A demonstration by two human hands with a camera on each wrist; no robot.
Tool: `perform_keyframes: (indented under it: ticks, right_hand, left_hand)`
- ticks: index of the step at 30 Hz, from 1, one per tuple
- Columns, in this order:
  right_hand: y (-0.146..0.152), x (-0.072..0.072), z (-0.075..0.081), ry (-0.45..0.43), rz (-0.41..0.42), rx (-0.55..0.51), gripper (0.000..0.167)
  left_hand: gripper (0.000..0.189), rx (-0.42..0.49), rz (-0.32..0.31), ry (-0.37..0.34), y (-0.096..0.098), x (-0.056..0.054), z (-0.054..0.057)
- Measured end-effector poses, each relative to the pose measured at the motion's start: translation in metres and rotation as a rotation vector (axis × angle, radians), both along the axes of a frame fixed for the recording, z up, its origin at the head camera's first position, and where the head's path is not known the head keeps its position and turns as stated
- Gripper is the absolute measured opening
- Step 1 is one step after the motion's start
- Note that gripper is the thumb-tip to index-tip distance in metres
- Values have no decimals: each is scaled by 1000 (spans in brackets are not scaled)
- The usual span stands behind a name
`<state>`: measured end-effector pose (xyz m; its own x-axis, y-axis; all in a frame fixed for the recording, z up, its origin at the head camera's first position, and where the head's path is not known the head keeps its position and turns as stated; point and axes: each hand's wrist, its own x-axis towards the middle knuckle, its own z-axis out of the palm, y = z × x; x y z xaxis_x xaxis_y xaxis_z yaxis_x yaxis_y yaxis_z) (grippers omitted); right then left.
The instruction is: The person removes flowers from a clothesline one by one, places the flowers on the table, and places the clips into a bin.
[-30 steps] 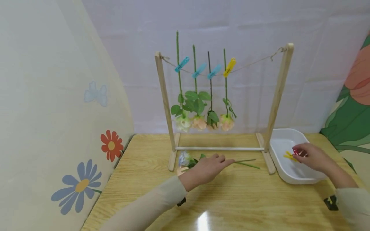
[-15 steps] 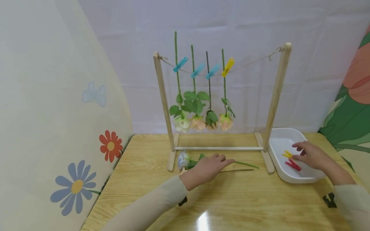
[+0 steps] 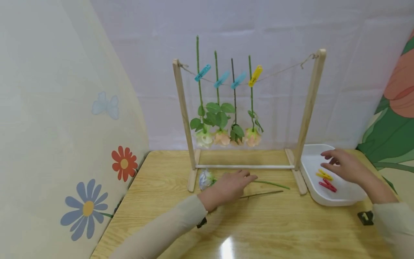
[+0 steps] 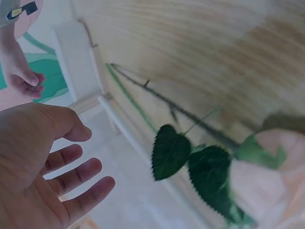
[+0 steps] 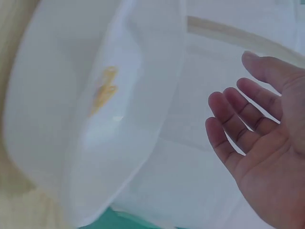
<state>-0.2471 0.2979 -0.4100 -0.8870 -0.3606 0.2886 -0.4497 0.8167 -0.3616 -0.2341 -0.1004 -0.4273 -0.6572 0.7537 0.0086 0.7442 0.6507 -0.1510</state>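
Observation:
My left hand (image 3: 226, 189) is over two flowers lying on the table, its fingers relaxed and holding nothing. One is a pale blue-white flower (image 3: 205, 180) with a green stem (image 3: 273, 184). The other has a dark stem (image 3: 263, 194); its pale pink bloom (image 4: 267, 176) and toothed leaves (image 4: 171, 151) show in the left wrist view but are hidden under the hand in the head view. My right hand (image 3: 347, 167) hovers over the white basin (image 3: 312, 158), fingers apart and holding nothing. Below it in the basin lie a yellow clothespin (image 3: 324, 175) and a red clothespin (image 3: 328, 185).
A wooden frame (image 3: 309, 108) stands at the back with a string across it. Blue clothespins (image 3: 202, 73) and a yellow one (image 3: 255, 76) hold several flowers (image 3: 221, 137) upside down on the string. A white bar (image 3: 245, 167) joins the frame's feet.
My right hand has let go of the red clothespin, which now lies in the basin, and has lifted slightly. The dark stem has shifted frontward, away from the green one; my left hand has drawn back slightly left.

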Motion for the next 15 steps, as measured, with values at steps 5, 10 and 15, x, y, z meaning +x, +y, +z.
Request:
perform_keyframes:
  ticks: [5,10,15]
  right_hand:
    - [-12,0,14,41,14,-25,32]
    - [-24,-1,31,152,37,-43,28]
    - [-37,-2,52,170,21,-64,29]
  left_hand:
    - [53,45,8,16,-1,-3,15]
    - [53,109,8,65,-4,-7,33]
    - [54,197,4,115,-5,-11,49]
